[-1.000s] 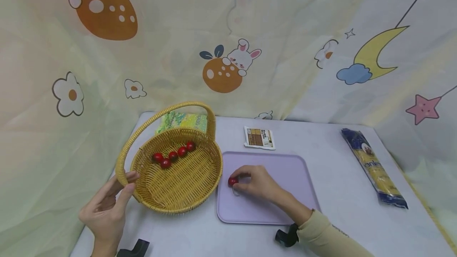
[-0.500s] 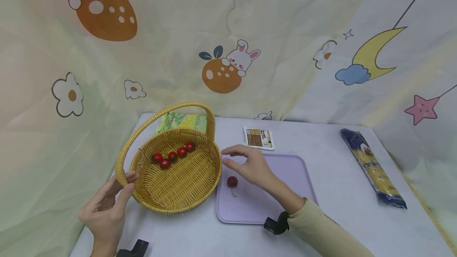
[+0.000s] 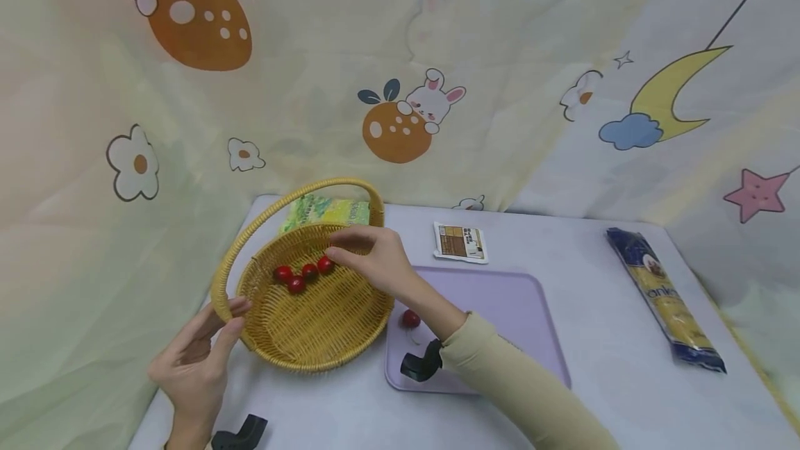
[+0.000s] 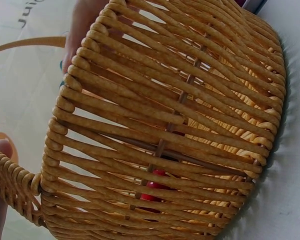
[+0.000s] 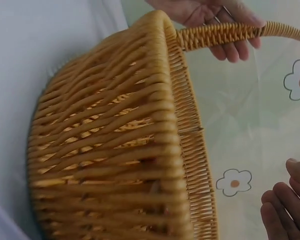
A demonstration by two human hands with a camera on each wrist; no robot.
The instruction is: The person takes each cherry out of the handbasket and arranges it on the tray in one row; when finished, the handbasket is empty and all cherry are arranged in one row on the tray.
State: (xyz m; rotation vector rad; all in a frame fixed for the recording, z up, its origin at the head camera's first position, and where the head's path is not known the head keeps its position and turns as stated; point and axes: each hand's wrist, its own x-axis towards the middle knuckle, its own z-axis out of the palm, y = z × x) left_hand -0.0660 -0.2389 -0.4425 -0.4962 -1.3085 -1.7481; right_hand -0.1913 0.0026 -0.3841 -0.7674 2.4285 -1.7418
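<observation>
My left hand (image 3: 195,363) holds the arched handle (image 3: 223,294) of a yellow wicker basket (image 3: 300,339), thumb on one side and fingers on the other. Several red cherries (image 3: 296,285) lie together inside it toward the back. Over the basket's right back rim is my right hand (image 3: 378,262), thumb and fingers parted, with its fingertips right beside the nearest cherry. That hand hides the spot at the right end of the row. One stemmed cherry (image 3: 410,319) rests on the lilac tray (image 3: 500,325), near its left edge. Through the weave, the left wrist view shows a red cherry (image 4: 156,186).
Behind the basket lies a green and yellow packet (image 3: 328,210). A small white and brown sachet (image 3: 461,242) sits beyond the tray. At the far right is a long blue and gold bag (image 3: 665,301). A patterned curtain (image 3: 500,123) hangs behind the table.
My right hand has let go of the cherry on the tray and moved up and left over the basket. The left hand keeps its grip on the handle.
</observation>
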